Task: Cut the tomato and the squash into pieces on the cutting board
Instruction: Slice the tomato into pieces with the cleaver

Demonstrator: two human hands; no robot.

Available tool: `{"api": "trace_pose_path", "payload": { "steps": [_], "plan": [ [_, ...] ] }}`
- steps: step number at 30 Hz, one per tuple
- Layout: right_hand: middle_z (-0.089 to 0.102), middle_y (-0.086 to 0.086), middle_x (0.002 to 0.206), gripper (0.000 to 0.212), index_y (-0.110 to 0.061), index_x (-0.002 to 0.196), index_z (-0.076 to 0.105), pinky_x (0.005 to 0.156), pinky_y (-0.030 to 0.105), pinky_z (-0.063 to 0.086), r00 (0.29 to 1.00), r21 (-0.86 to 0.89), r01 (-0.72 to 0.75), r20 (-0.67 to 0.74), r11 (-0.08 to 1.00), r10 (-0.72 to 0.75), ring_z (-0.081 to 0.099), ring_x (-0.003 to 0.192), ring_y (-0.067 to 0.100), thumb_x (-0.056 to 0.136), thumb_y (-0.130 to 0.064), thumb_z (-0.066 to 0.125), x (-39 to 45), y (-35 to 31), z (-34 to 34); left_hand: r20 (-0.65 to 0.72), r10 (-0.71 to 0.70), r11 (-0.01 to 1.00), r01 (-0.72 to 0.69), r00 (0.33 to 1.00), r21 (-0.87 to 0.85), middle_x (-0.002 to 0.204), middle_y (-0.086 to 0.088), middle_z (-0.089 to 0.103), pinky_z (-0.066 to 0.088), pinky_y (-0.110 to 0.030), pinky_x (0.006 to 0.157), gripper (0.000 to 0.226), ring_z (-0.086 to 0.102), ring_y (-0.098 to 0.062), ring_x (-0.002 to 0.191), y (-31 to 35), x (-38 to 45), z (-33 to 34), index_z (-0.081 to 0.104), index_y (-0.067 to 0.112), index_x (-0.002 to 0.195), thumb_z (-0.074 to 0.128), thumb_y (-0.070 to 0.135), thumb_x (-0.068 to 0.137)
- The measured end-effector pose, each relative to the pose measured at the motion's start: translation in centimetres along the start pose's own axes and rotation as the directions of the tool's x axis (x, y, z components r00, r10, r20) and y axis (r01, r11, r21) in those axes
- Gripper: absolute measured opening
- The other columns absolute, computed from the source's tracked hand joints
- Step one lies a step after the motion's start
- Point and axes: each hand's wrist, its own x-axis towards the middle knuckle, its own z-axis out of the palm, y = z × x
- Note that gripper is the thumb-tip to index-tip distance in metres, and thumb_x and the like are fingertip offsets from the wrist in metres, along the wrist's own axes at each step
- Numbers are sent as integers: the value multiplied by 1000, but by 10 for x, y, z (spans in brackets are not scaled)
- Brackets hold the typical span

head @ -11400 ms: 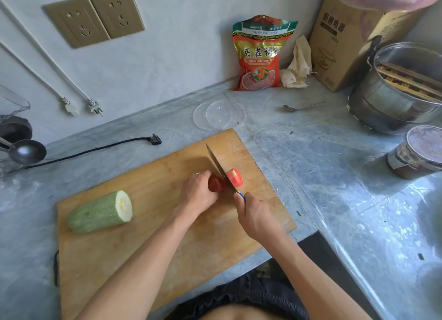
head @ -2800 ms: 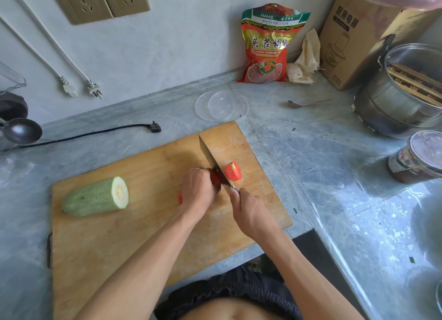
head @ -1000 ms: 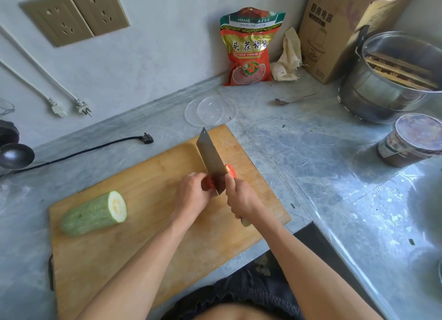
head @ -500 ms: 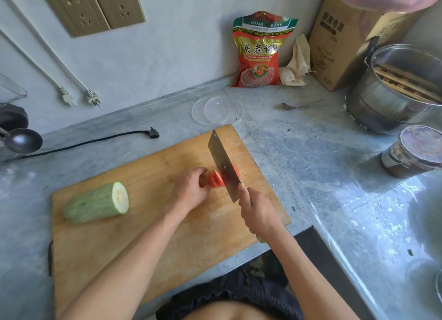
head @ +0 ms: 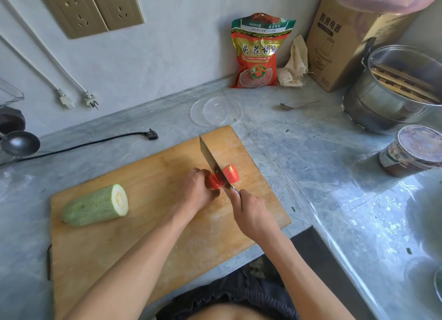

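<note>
A wooden cutting board [head: 148, 224] lies on the grey counter. Near its right end the red tomato is split by a cleaver [head: 211, 160] standing edge-down in it. One tomato piece [head: 231, 173] lies free to the right of the blade. The other tomato part [head: 213, 181] is on the left, held by the curled fingers of my left hand [head: 197, 190]. My right hand [head: 253, 215] grips the cleaver's handle just behind the blade. A pale green squash half [head: 95, 205] lies on the board's left end, cut face toward the hands.
A clear plastic lid [head: 216, 111] lies just beyond the board. A red snack bag [head: 257, 51], a cloth, a cardboard box [head: 344, 44], a spoon [head: 296, 105], a steel pot [head: 392, 87] and a lidded jar [head: 413, 150] sit to the right. A black cable [head: 95, 141] runs on the left.
The cleaver, held flatter with its side showing half a second ago, now stands upright down through the tomato. A piece shows to the right of the blade. The squash has not moved.
</note>
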Motion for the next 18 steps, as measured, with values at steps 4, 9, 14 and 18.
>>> {"api": "trace_pose_path", "payload": {
  "steps": [4, 9, 14, 18],
  "plan": [
    [43, 1, 63, 42, -20, 74, 40, 43, 22, 24, 1000, 9, -15, -21, 1000, 15, 36, 47, 14, 102, -49, 26, 0, 2, -2, -61, -30, 1000, 30, 998, -2, 84, -6, 62, 50, -33, 61, 24, 63, -27, 76, 3, -3, 8, 71, 14, 85, 76, 28, 67],
    [42, 1, 61, 42, -23, 69, 31, 44, 26, 24, 1000, -12, -2, 21, 1000, 2, 36, 47, 14, 102, -48, 28, -5, -2, -7, -70, -29, 999, 28, 997, -18, 78, -8, 62, 43, -30, 57, 14, 62, -32, 73, -1, -2, 10, 68, 13, 79, 71, 18, 67],
    [45, 1, 61, 45, -20, 69, 34, 44, 25, 25, 998, 3, -38, 57, 999, 38, 36, 47, 14, 102, -49, 27, -7, -5, -7, -45, -66, 997, 64, 997, -38, 87, -8, 67, 44, -31, 63, 19, 63, -31, 85, -3, 0, 4, 72, 18, 89, 72, 25, 71],
    [47, 2, 66, 46, -20, 70, 34, 46, 29, 28, 994, -11, -86, 71, 996, 87, 38, 50, 16, 101, -53, 25, -3, -3, -2, -4, -83, 994, 83, 997, -72, 90, -6, 68, 51, -34, 71, 28, 64, -29, 89, -3, 1, 4, 73, 19, 93, 72, 30, 67]
  ]
}}
